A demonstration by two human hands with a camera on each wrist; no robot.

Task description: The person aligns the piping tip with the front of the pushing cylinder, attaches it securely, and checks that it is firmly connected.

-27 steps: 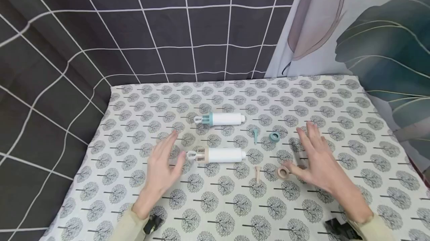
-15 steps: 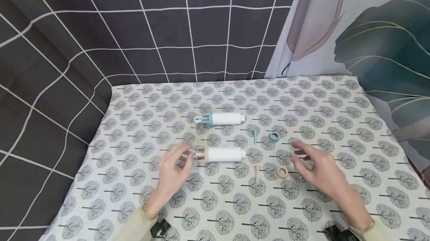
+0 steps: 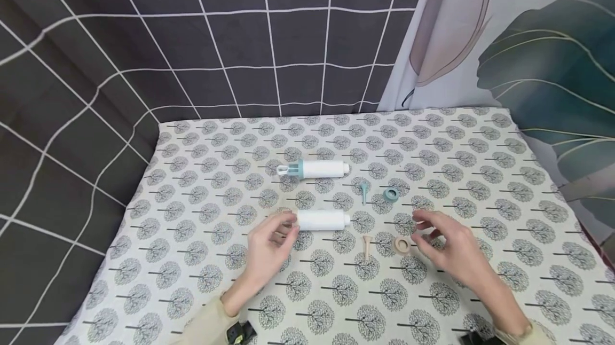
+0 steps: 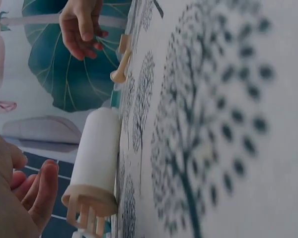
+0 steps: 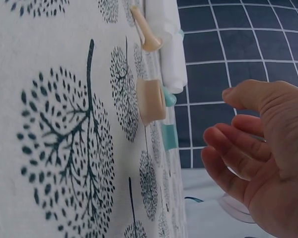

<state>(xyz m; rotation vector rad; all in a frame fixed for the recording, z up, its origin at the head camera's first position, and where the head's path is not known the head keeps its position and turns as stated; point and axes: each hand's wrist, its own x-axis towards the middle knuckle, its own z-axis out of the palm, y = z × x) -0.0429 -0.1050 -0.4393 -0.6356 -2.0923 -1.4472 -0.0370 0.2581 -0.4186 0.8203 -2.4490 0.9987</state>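
A white tube (image 3: 322,220) lies crosswise on the cloth, its beige slotted collar hidden in the head view behind my left hand (image 3: 268,241). That hand hovers over the collar end with fingers loosely bent. In the left wrist view a gap shows between the fingers and the beige collar (image 4: 89,196), which has slim prongs. My right hand (image 3: 449,241) hangs above the cloth, holding nothing, its fingers loosely curved just right of a beige ring (image 3: 401,245). Between ring and tube lies a beige peg (image 3: 367,248) with a flared head.
Farther back lies a matching white tube (image 3: 324,169) with a teal collar and a clear loop handle. A teal peg (image 3: 363,193) and teal ring (image 3: 391,194) lie to its right. A tree-print cloth (image 3: 192,249) covers the table; a dark checked curtain (image 3: 230,40) hangs behind.
My left hand has moved right, from beside the loop handle to over the near tube's collar, its fingers bending in. The right hand's spread fingers have drawn together and lowered near the beige ring.
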